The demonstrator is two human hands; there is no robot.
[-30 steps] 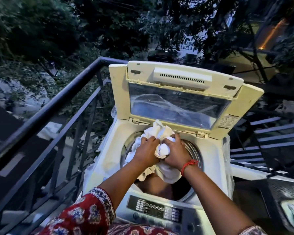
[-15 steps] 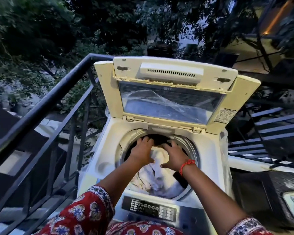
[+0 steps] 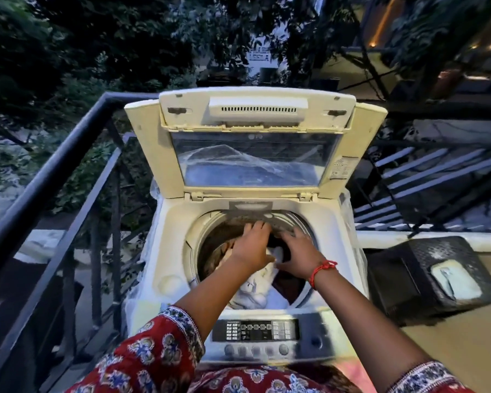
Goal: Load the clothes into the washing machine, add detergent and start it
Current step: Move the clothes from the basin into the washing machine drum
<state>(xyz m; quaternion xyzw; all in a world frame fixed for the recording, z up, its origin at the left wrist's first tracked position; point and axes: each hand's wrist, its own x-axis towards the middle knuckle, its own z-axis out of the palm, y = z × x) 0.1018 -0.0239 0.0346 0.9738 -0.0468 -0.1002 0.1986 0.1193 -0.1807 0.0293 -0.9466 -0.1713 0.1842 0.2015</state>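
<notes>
Over an open top-loading washing machine (image 3: 165,251), the left hand (image 3: 253,242) and right hand (image 3: 296,255), both spread open, press white clothes (image 3: 253,290) down inside the drum, where fabric bunched near the rim could likely snag.

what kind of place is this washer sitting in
Probably an outdoor balcony or terrace at dusk: the cream top-loading washing machine stands beside a black metal railing, with dark leafy trees beyond.
</notes>
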